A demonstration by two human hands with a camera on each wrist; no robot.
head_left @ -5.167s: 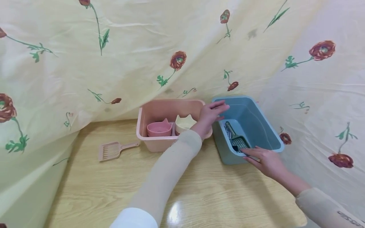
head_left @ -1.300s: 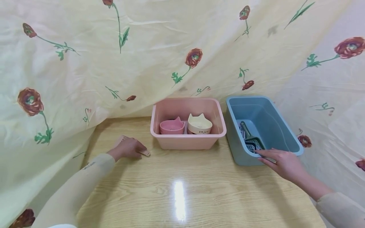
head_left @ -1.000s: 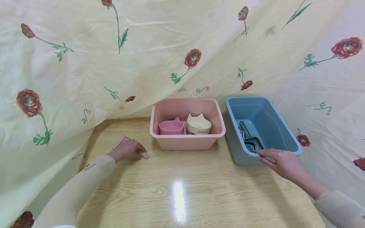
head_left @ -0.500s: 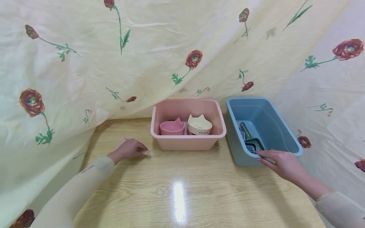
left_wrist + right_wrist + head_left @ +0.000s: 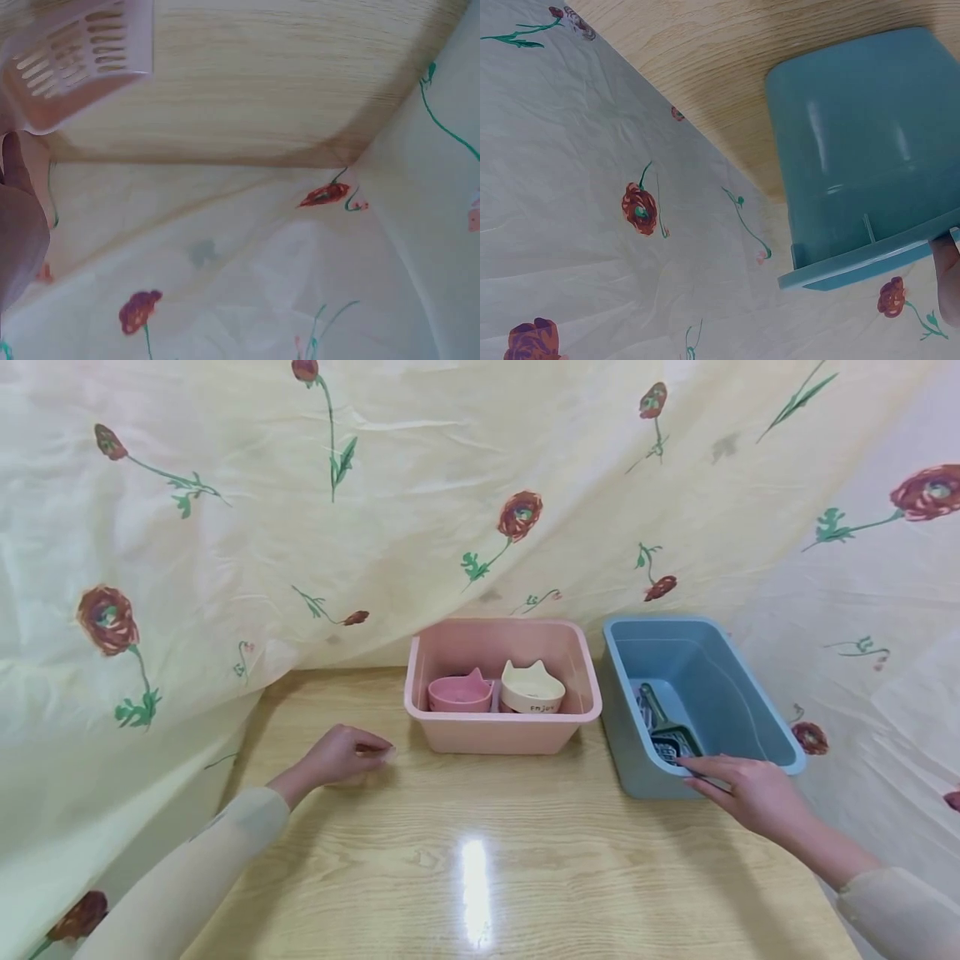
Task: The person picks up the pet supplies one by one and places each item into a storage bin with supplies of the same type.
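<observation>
My left hand (image 5: 341, 756) holds a pale pink litter scoop by its handle at the left of the table. The slotted head of the litter scoop (image 5: 82, 60) shows in the left wrist view, tilted; in the head view the hand mostly hides it. My right hand (image 5: 750, 785) grips the near rim of the blue litter box (image 5: 630, 781), fingers over the edge and thumb (image 5: 946, 270) against the outside. Inside that box lie a dark green litter scoop (image 5: 663, 718) and a smaller dark scoop (image 5: 666, 750).
Between the hands, at the back, stands a pink litter box (image 5: 502, 739). It holds a pink cat-eared bowl (image 5: 460, 695) and a cream one (image 5: 532, 689). A flowered cloth (image 5: 420, 510) hangs behind the wooden table (image 5: 405, 860) and down both sides.
My left hand has gone from above the pink box to the scoop lying at the left and taken hold of it; the scoop has since tilted. The right hand stays at the blue rim.
</observation>
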